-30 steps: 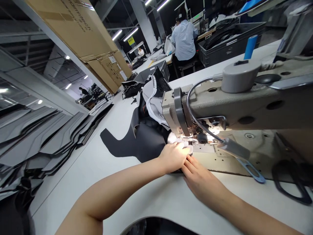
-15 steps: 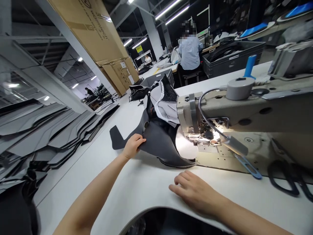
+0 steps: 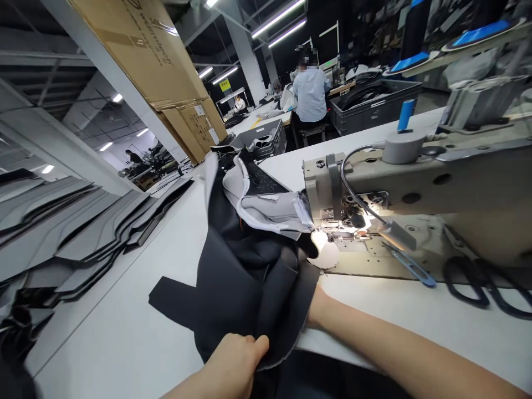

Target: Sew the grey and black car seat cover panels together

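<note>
My left hand [image 3: 239, 357] is closed on the near edge of a large black fabric piece [image 3: 233, 288], thumb on top. My right hand [image 3: 319, 307] reaches under the right edge of this fabric; its fingers are hidden behind the cloth. A grey-white lined section [image 3: 270, 208] with a pale bound edge joins the black piece at the back and lies against the head of the sewing machine [image 3: 357, 188]. The machine's lamp lights the needle area, just right of the fabric. One black strap-like end [image 3: 172, 299] sticks out to the left.
Black-handled scissors [image 3: 477, 282] and a blue thread snipper [image 3: 411, 266] lie at the machine's base on the right. Stacked grey and black panels [image 3: 91, 221] run along the left. Behind stand a grey crate [image 3: 270, 133], cardboard boxes [image 3: 166, 72] and a seated person [image 3: 311, 91].
My left hand has drawn the black fabric toward me, and the cloth now bunches up in front of the machine. My right hand has gone from the bare tabletop to under the fabric's edge.
</note>
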`<state>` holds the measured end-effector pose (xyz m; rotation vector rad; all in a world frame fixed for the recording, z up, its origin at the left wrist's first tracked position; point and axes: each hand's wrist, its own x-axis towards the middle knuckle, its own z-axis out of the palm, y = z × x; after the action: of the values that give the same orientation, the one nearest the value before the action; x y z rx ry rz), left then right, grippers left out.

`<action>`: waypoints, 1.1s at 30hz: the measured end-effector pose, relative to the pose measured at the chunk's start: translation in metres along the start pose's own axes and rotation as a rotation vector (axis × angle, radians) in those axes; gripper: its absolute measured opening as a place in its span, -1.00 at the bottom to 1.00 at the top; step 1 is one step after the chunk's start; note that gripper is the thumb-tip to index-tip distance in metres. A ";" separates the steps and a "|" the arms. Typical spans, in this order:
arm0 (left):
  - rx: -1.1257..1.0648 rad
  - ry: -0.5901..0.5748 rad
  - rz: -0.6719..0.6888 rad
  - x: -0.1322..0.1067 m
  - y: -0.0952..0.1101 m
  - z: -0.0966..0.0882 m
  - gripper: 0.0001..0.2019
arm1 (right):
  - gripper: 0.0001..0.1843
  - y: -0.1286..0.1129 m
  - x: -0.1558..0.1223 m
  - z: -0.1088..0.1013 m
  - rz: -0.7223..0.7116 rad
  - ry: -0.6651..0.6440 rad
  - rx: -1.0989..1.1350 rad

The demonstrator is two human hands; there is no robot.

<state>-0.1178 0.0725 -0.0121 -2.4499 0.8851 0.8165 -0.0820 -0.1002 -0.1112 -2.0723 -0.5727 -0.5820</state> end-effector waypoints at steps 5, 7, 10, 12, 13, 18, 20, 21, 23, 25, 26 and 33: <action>-0.007 -0.129 0.058 0.019 0.008 -0.005 -0.65 | -0.73 0.019 -0.049 -0.065 -0.325 -0.069 -0.204; 0.072 -0.241 0.093 0.018 0.025 -0.018 -0.64 | -0.66 0.026 -0.054 -0.082 -0.376 -0.050 -0.404; 0.132 -0.237 0.175 0.018 0.060 -0.056 -0.79 | -0.64 0.032 -0.037 -0.070 -0.304 -0.061 -0.621; 0.111 -0.043 0.374 0.025 0.080 -0.091 -0.82 | -0.73 0.034 -0.022 -0.045 -0.268 -0.067 -0.637; 0.092 0.075 0.501 0.032 0.086 -0.109 -0.81 | -0.75 0.033 -0.018 -0.033 -0.265 -0.060 -0.634; -0.051 0.312 0.405 0.106 0.072 -0.146 -0.81 | -0.61 0.024 -0.040 -0.020 -0.303 -0.037 -0.617; -0.053 0.384 0.270 0.137 0.057 -0.132 -0.70 | -0.62 0.024 -0.058 -0.036 -0.344 -0.066 -0.659; -0.046 0.426 0.243 0.150 0.050 -0.123 -0.59 | -0.61 0.025 -0.066 -0.044 -0.366 -0.088 -0.686; -0.030 0.492 0.246 0.166 0.043 -0.107 -0.43 | -0.60 0.030 -0.074 -0.058 -0.385 -0.130 -0.725; 0.017 0.521 0.270 0.173 0.041 -0.097 -0.49 | -0.60 0.034 -0.075 -0.062 -0.368 -0.141 -0.727; 0.055 0.533 0.284 0.174 0.041 -0.095 -0.58 | -0.60 0.035 -0.073 -0.061 -0.351 -0.136 -0.722; 0.283 0.633 0.404 0.170 0.034 -0.092 -0.75 | -0.61 0.018 -0.063 -0.044 -0.361 -0.089 -0.785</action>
<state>0.0011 -0.0757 -0.0587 -2.3171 1.6288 -0.0136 -0.1289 -0.1576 -0.1381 -2.7555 -0.8777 -1.0515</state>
